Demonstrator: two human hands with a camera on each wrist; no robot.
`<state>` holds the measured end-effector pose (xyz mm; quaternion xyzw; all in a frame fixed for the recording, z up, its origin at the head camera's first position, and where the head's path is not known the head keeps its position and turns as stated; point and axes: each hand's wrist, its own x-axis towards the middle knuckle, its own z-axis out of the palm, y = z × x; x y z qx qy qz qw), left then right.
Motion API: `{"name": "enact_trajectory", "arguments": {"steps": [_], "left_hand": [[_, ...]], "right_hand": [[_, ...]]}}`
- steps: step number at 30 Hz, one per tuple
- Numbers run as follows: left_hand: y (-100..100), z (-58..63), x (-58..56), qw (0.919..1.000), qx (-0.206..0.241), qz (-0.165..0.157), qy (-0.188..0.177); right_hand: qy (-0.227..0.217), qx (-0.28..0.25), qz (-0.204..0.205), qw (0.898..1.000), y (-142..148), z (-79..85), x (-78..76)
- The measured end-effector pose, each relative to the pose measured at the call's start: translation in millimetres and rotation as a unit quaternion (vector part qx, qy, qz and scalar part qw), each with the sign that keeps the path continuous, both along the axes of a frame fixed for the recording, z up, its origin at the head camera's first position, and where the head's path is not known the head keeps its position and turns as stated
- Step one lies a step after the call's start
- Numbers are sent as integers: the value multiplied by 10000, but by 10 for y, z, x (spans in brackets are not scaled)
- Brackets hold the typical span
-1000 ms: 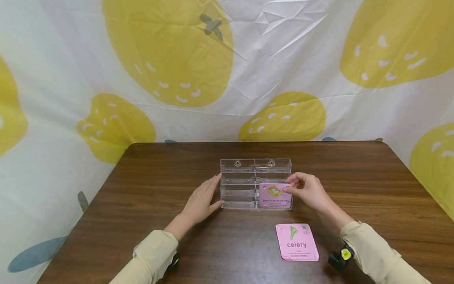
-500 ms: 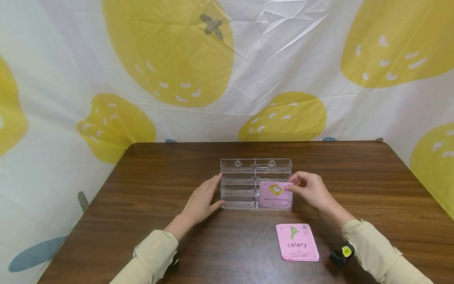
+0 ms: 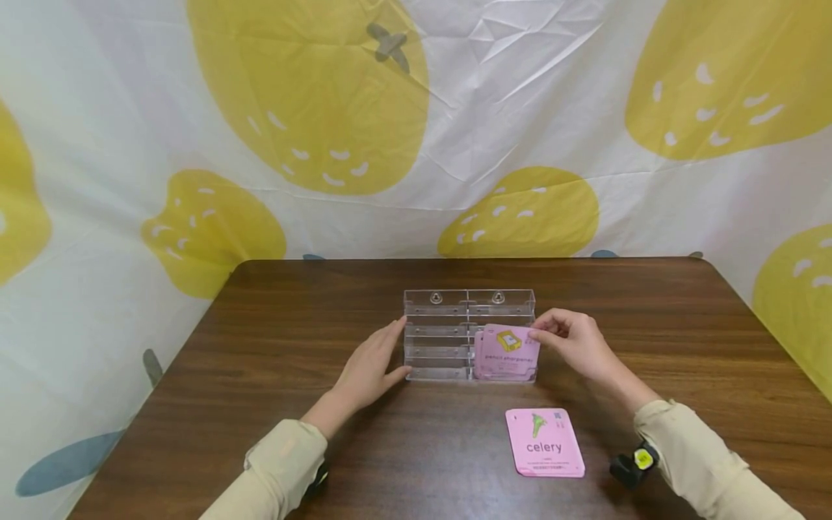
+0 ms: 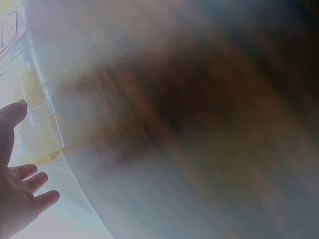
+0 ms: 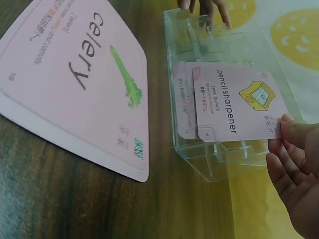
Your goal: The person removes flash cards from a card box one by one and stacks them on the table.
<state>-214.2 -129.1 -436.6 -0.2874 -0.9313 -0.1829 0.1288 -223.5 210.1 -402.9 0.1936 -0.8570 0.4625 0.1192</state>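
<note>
A clear plastic card rack [image 3: 436,332] with two columns of stepped pockets stands on the table. My right hand [image 3: 575,345] pinches the upper right corner of a pink "pencil sharpener" flashcard [image 3: 510,351], its thumb on the printed face. The card tilts over the rack's lower right pocket. Behind it, another pink card [image 5: 183,104] shows at the edge in the right wrist view. My left hand [image 3: 372,367] rests against the rack's left side, fingers extended. A stack of pink flashcards [image 3: 544,443] with "celery" on top lies in front of the rack.
The brown wooden table [image 3: 312,303] reaches back to a white curtain [image 3: 364,224] printed with yellow fruit. Other pockets of the rack, left column and upper right, hold no cards. A black wrist camera [image 3: 633,466] hangs under the right sleeve.
My right hand has moved slightly up and to the right, raising and tilting the pencil sharpener card, so the card behind it shows at the left. The left hand stays in place.
</note>
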Motion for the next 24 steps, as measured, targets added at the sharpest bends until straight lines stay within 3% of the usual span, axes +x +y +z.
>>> {"name": "enact_trajectory", "arguments": {"steps": [10,19,24], "left_hand": [[10,23,6,10000,-12,34,-64],[7,17,4,10000,-2,-51,-27],[1,12,0,10000,1,-53,-4]], "right_hand": [[184,29,-9,9998,-1,145,34],[188,-57,-77,9998,-77,401,275],[82,-37,-1,10000,7,303,267]]}}
